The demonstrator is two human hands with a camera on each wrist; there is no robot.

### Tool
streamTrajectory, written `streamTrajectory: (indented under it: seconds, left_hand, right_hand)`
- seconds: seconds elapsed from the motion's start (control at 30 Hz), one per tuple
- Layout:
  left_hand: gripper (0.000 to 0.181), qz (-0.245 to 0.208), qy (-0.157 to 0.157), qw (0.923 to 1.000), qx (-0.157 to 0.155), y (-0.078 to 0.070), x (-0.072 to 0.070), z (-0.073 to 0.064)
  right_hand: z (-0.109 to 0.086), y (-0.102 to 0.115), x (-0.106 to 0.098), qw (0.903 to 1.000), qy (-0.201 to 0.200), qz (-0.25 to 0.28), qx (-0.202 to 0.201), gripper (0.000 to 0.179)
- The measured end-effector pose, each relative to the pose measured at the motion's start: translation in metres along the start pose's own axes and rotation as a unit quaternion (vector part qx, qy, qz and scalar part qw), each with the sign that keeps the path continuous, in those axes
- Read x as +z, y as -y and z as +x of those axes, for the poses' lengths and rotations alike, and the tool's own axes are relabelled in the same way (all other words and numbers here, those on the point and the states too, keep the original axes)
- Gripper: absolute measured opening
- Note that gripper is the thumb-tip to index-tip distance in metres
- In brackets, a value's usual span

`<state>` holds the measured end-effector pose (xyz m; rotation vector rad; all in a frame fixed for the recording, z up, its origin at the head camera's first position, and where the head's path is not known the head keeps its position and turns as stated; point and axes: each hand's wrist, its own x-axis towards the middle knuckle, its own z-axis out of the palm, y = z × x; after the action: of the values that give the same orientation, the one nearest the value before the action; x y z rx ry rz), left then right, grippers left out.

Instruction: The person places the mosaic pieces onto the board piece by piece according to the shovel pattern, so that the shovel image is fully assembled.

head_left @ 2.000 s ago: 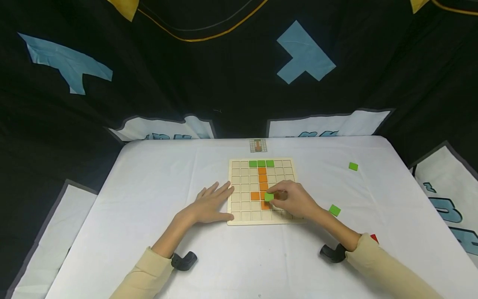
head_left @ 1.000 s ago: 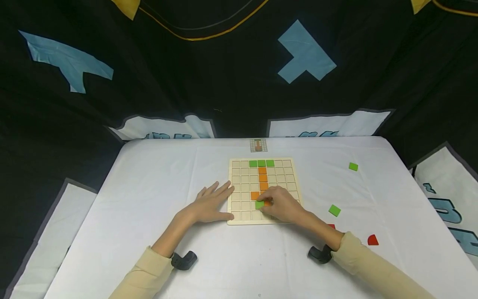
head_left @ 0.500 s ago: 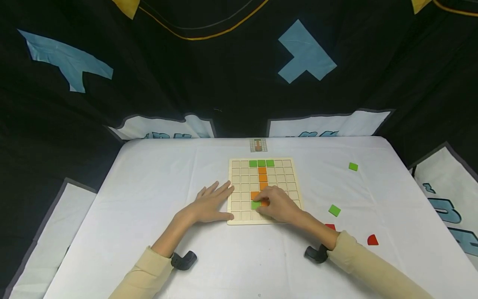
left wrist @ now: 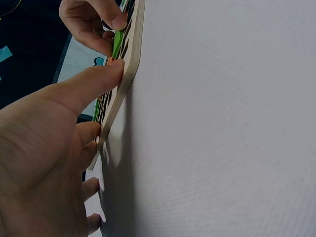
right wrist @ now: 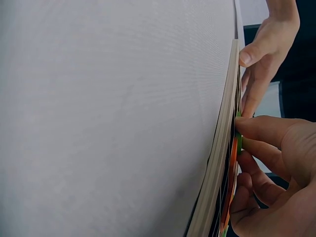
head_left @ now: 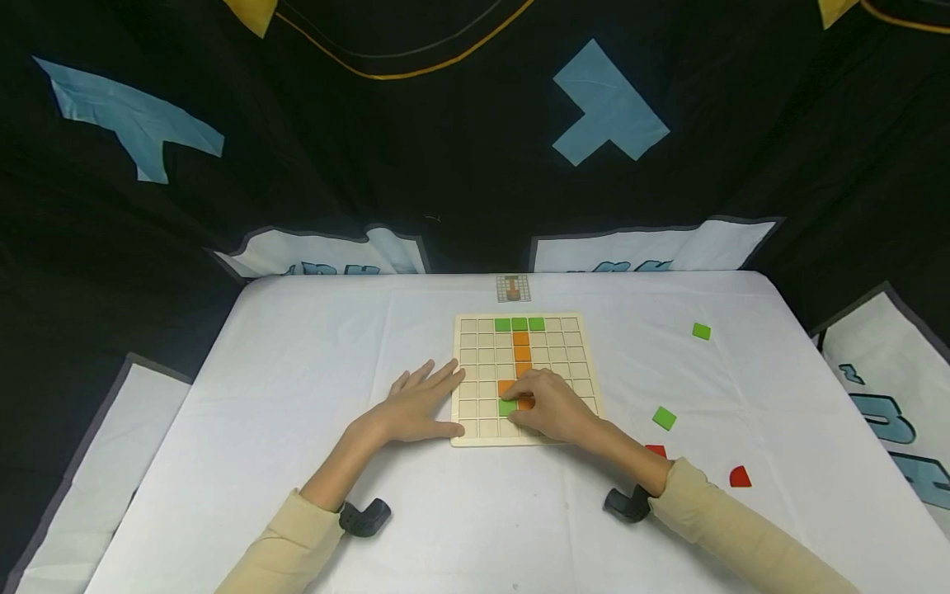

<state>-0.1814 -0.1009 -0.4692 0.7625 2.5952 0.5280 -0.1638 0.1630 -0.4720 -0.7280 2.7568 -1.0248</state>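
A wooden grid board [head_left: 478,431] lies flat on the white table. My left hand [head_left: 412,409] is spread at its left edge, with thumb and fingertips on the rim. My right hand [head_left: 558,409] pinches a green square tile [head_left: 507,408] over a cell near the board's front, just below an orange tile [head_left: 506,387]. The left wrist view shows this green tile [left wrist: 117,43] slightly tilted between thumb and finger. Three green tiles [head_left: 519,324] line the back row, and a column of orange tiles [head_left: 523,353] runs forward from them, partly hidden by my right hand.
A small pattern card [head_left: 514,289] lies behind the board. To the right are two loose green tiles [head_left: 664,418], a red quarter-round piece [head_left: 740,477] and another red piece [head_left: 656,450] partly behind my right forearm. A dark curtain [head_left: 475,165] hangs behind the table.
My right hand has carried the green tile left and forward from over the orange column to the cell beside it, then stayed nearly still. The left hand has kept its place.
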Motion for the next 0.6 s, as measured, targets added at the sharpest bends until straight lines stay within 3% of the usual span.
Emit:
streamTrajectory:
  seconds: [0.6]
  left_hand:
    - [0.089,0.004,0.001,1.0,0.0,-0.001,-0.0008,-0.0002]
  right_hand:
    - [-0.0017,-0.0043,-0.0017,0.9998,-0.01,-0.008,-0.012,0.024]
